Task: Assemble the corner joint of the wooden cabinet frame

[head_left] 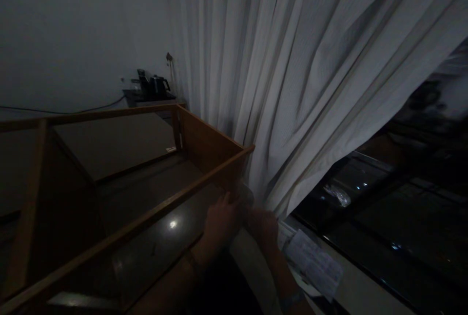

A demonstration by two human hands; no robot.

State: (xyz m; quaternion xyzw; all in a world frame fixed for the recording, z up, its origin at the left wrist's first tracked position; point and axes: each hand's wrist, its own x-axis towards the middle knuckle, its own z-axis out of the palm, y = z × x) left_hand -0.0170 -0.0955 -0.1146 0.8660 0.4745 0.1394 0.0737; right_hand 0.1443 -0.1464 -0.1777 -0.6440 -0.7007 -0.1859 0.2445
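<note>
My left hand [220, 217] and my right hand [262, 226] are close together at the near right corner of a brown wooden frame [214, 173]. Both look closed, with fingers curled toward each other. A dim greyish shape [245, 194] shows just beyond the fingers. Darkness and blur hide what, if anything, is in either hand. White curtains [292, 86] hang right behind my hands. The frame has open bays, with a panel inside that reflects a spot of light.
Across the frame, a dark kettle [158, 85] stands on a small table by the wall. To the right of my hands lies a patterned, pale folded thing [313, 262] on a ledge. Dark window glass [402, 227] reflects lights at the right. A black cable [87, 109] runs along the wall.
</note>
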